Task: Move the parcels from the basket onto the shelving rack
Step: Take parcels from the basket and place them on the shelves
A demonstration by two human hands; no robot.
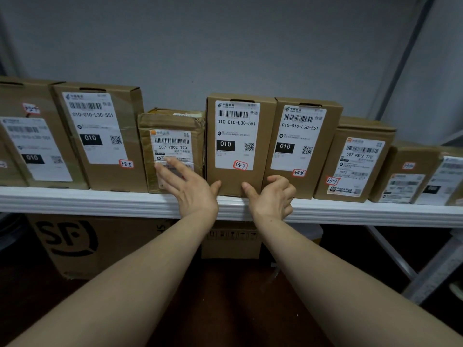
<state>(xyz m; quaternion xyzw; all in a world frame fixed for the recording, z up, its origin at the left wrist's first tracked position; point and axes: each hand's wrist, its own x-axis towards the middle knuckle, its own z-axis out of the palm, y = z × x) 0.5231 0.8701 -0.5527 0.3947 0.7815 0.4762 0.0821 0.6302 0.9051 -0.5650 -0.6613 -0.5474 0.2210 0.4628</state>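
A: Grey wall behind a white shelf (105, 200); a row of upright brown parcels, the far-left and far-right ones cut off by the frame.

B: Hands?

A: I see the left hand (186, 185) spread flat on the taped parcel (172, 136), holding nothing. The right hand (271, 196) is loosely curled, thumb on the parcel tagged 3-3-7 (238, 136). I cannot tell if the fingers grip it. Boxes below are shadowed; basket not visible.

3 tall boxes read "010-010-L30-551" plus "010": tags 3-3-5 (100, 136), 3-3-7 (238, 144), 3-3-8 (300, 149). Taped parcel (172, 151) and box tagged 3-3-9 (355, 161) read "507-P802 T70". Carton under the shelf (75, 244): "SF". Other labels blurred.
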